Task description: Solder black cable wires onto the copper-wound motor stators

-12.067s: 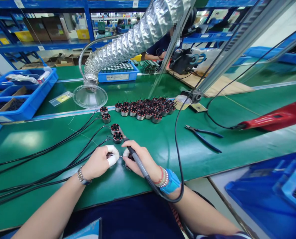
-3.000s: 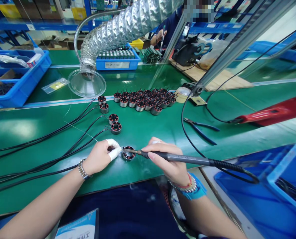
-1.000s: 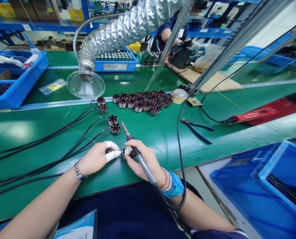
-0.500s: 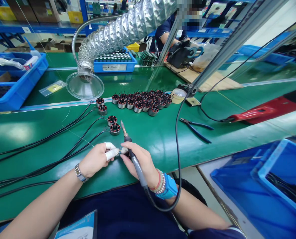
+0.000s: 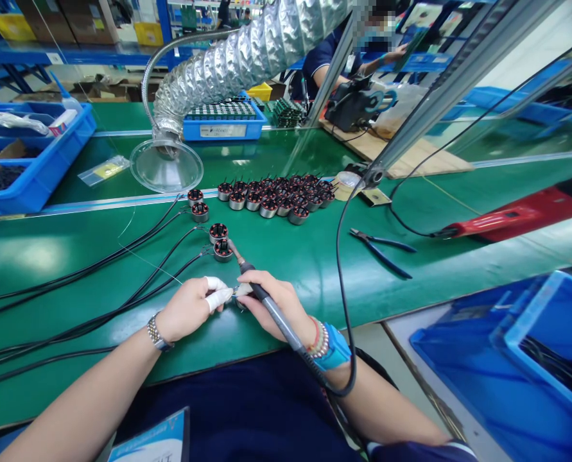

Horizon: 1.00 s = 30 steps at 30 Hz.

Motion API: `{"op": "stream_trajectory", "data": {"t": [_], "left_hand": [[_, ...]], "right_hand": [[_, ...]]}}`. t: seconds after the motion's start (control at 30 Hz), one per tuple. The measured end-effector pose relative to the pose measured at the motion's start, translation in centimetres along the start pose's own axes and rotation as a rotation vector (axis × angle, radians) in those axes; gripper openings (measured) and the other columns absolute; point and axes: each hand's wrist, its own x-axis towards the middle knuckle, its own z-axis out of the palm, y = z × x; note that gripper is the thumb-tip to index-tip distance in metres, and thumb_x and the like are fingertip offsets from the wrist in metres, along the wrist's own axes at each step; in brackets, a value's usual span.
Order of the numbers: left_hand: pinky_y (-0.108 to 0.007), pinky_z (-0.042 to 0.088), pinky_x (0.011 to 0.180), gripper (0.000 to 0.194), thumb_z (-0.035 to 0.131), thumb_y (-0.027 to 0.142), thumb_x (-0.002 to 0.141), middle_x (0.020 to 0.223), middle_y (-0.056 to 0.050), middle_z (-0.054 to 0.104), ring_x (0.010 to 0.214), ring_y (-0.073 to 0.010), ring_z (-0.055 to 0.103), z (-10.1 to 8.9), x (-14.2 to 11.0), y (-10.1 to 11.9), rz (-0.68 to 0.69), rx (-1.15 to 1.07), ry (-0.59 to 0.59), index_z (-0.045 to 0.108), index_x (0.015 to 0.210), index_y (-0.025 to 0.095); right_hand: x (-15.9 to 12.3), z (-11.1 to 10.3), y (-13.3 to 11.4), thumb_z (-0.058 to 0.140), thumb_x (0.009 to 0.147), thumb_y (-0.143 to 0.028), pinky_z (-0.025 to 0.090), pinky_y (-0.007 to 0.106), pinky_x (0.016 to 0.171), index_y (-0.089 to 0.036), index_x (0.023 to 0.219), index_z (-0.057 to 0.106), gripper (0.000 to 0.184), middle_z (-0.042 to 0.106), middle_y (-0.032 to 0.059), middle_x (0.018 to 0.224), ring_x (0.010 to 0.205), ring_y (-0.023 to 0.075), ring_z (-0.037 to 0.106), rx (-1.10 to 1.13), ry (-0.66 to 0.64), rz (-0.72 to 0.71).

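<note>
My right hand is wrapped round a soldering iron, its tip pointing up and left, in line with a motor stator; contact cannot be told. White covers sit on the thumb and finger of my left hand, which are pinched together. A thin silvery solder wire runs into that hand. Between the fingertips of both hands is a small part, mostly hidden. Beyond them are several round stators with copper windings, some joined to black cables.
Many loose stators stand grouped behind. Cutting pliers and a red tool lie to the right. A fume hose ends in a clear hood. Blue bins flank the green bench. A co-worker sits across.
The soldering iron has tilted, its tip moving left and its handle lower right. My right hand has shifted slightly right. My left hand stays pinched. Across the bench, the co-worker's hand has come up holding a green board.
</note>
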Motion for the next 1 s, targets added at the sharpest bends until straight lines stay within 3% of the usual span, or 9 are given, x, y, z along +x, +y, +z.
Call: {"op": "stream_trajectory", "data": {"t": [0.23, 0.4, 0.5, 0.67, 0.83, 1.0], "left_hand": [[-0.019, 0.034, 0.044, 0.032, 0.049, 0.043, 0.079, 0.057, 0.002, 0.050, 0.044, -0.0065, 0.041, -0.1, -0.2, 0.3, -0.014, 0.000, -0.068, 0.054, 0.065, 0.014], [-0.019, 0.029, 0.041, 0.030, 0.052, 0.043, 0.076, 0.057, 0.002, 0.051, 0.042, -0.0056, 0.037, 0.2, 0.1, 0.0, -0.074, -0.116, -0.061, 0.054, 0.067, 0.014], [-0.018, 0.028, 0.041, 0.030, 0.053, 0.043, 0.075, 0.057, 0.002, 0.051, 0.041, -0.0051, 0.036, 0.3, 0.2, -0.2, -0.096, -0.175, -0.059, 0.053, 0.068, 0.014], [-0.018, 0.027, 0.041, 0.030, 0.053, 0.041, 0.075, 0.056, 0.002, 0.050, 0.040, -0.0047, 0.036, 0.4, 0.2, -0.2, -0.108, -0.173, -0.050, 0.053, 0.065, 0.013], [-0.018, 0.027, 0.041, 0.029, 0.052, 0.040, 0.075, 0.055, 0.002, 0.050, 0.041, -0.0046, 0.036, 0.4, 0.1, -0.1, -0.099, -0.191, -0.034, 0.052, 0.063, 0.013], [-0.018, 0.027, 0.040, 0.030, 0.052, 0.041, 0.076, 0.056, 0.003, 0.050, 0.041, -0.0046, 0.036, 0.5, 0.3, -0.5, -0.099, -0.238, -0.006, 0.052, 0.066, 0.013]], "right_hand": [[0.3, -0.4, 0.0, 0.053, 0.079, -0.012, 0.050, 0.020, 0.068, -0.021, 0.099, 0.052, 0.022, 0.064, 0.0017, 0.083, 0.071, 0.0102, 0.061, 0.041, -0.024, -0.062], [-0.4, 0.3, 0.3, 0.058, 0.077, -0.015, 0.050, 0.020, 0.064, -0.022, 0.097, 0.051, 0.023, 0.063, -0.0007, 0.079, 0.065, 0.0100, 0.060, 0.080, 0.078, 0.041], [-1.1, -0.1, 0.1, 0.060, 0.077, -0.017, 0.051, 0.024, 0.068, -0.022, 0.101, 0.050, 0.026, 0.063, 0.0015, 0.083, 0.071, 0.0121, 0.061, 0.065, 0.061, 0.065], [-1.8, -1.5, -0.7, 0.053, 0.080, -0.013, 0.050, 0.028, 0.067, -0.022, 0.099, 0.050, 0.021, 0.062, 0.0038, 0.083, 0.073, 0.0150, 0.058, -0.003, -0.023, -0.033], [-1.3, -1.2, -0.8, 0.050, 0.080, -0.009, 0.047, 0.026, 0.060, -0.020, 0.101, 0.049, 0.024, 0.058, 0.0029, 0.075, 0.066, 0.0142, 0.050, -0.085, -0.061, -0.144], [-0.3, 0.3, -0.8, 0.051, 0.074, -0.007, 0.048, 0.026, 0.067, -0.022, 0.101, 0.048, 0.031, 0.058, -0.0001, 0.073, 0.066, 0.0126, 0.055, -0.006, 0.089, 0.090]]}}
